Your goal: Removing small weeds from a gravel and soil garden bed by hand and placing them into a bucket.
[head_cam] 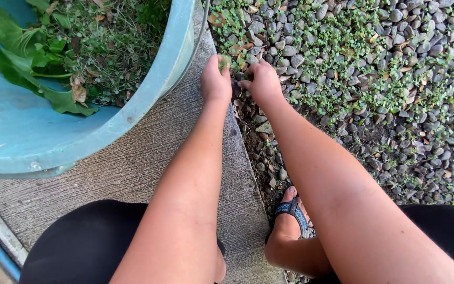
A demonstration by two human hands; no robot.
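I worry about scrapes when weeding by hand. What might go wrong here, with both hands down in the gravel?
The right hand digs bare among the gravel, so fingertips may get scraped. The small tuft of weeds in the left hand could drop before reaching the blue tub. The foot in an open sandal might slip on loose stones.

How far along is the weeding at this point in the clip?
Done: the blue tub already holds a pile of pulled weeds and leaves, and the gravel near the foot looks mostly bare. In hand: the left hand has a small green tuft in its grip, and the right hand picks at the concrete's edge. Left: small green weeds cover much of the gravel.
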